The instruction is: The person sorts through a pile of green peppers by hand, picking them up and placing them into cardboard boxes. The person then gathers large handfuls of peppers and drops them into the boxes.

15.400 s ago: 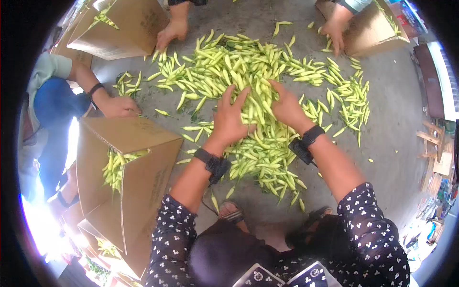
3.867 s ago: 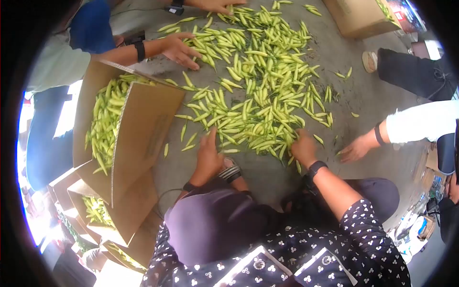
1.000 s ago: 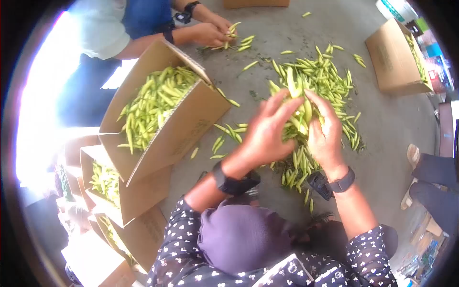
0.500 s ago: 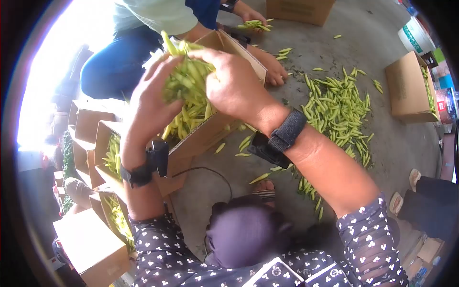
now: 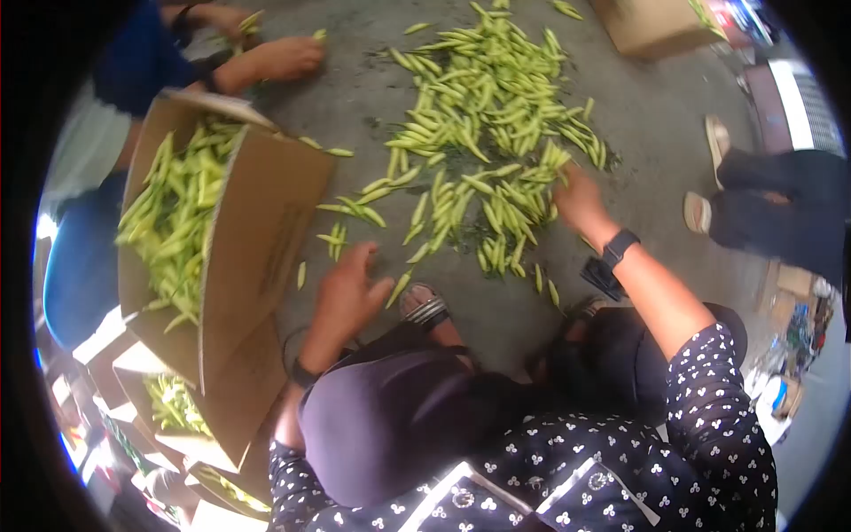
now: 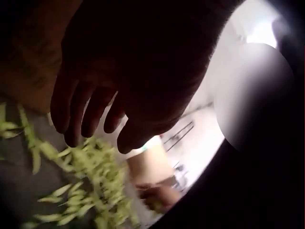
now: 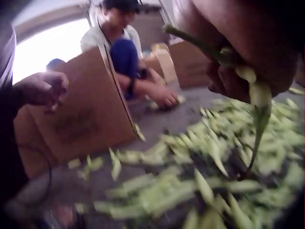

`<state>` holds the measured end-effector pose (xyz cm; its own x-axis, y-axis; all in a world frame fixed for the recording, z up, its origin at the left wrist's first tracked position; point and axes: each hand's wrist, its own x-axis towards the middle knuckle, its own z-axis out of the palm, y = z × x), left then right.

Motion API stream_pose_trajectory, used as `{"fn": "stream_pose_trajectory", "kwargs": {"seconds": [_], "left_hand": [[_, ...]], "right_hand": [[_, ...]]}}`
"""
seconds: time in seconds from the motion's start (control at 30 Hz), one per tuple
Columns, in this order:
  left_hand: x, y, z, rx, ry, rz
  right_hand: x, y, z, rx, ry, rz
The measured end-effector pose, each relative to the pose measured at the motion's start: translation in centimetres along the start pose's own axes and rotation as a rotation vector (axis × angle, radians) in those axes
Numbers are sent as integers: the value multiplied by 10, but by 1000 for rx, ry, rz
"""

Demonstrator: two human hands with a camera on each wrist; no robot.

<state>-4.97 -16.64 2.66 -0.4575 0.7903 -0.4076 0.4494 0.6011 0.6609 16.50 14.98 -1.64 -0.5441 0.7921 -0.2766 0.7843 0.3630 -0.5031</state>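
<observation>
Pale green chili peppers [image 5: 496, 106] lie in a loose pile on the grey floor. At the pile's right edge my right hand [image 5: 585, 208] has its fingers curled; in the right wrist view that hand [image 7: 257, 43] grips a few peppers [image 7: 260, 95]. My left hand [image 5: 346, 297] hovers beside the pile's left side and holds nothing. The left wrist view shows this hand [image 6: 128, 71] with loosely bent, spread fingers above the peppers [image 6: 95, 167]. Left of it stands an open cardboard box [image 5: 270, 213] with many peppers inside.
Smaller boxes with peppers [image 5: 177, 403] stand at the lower left. Another person's hands [image 5: 284, 58] are at the upper left, behind the large box. A further box [image 5: 651, 27] is at the upper right; someone's sandalled feet [image 5: 698, 213] are on the right.
Both hands have moved away from above the large box, back to the right. The bunch held between them is gone from the left hand, and the right hand now grips peppers at the pile.
</observation>
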Motion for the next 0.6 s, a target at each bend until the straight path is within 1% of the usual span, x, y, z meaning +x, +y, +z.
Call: {"fn": "stream_pose_trajectory", "kwargs": {"seconds": [0.07, 0.1, 0.13, 0.17, 0.2, 0.27, 0.3, 0.33, 0.37, 0.4, 0.47, 0.5, 0.53, 0.57, 0.6], "left_hand": [[6, -12, 47, 222, -58, 80], [11, -8, 58, 223, -79, 101], [20, -2, 73, 168, -109, 61], [24, 4, 81, 117, -126, 28], [29, 9, 84, 124, -132, 40], [47, 20, 86, 167, -94, 154], [56, 19, 92, 177, -105, 164], [68, 14, 104, 117, -31, 268], [80, 12, 112, 56, 41, 369], [89, 19, 111, 60, 36, 373], [116, 40, 102, -90, 86, 340], [127, 51, 93, -89, 94, 346], [136, 62, 82, -153, 125, 299], [142, 71, 71, -216, 155, 252], [147, 76, 62, -207, 159, 225]], "right_hand": [[-42, 44, -7, -297, -128, 122], [-60, 63, -3, -302, -196, 235], [-71, 85, 7, -306, -279, 344], [-88, 96, 18, -321, -317, 324], [-106, 96, 28, -332, -353, 299], [-128, 67, 42, -138, -297, 383], [-128, 50, 48, -78, -287, 383], [-125, 35, 54, -22, -279, 379], [-119, 30, 71, 57, -162, 332], [-108, 26, 85, 131, -44, 283], [-62, 2, 94, 571, 35, 351], [-42, -20, 77, 681, 13, 382], [-25, -42, 53, 790, -16, 414], [-12, -52, 39, 802, -13, 371], [1, -50, 32, 759, -18, 309]]}}
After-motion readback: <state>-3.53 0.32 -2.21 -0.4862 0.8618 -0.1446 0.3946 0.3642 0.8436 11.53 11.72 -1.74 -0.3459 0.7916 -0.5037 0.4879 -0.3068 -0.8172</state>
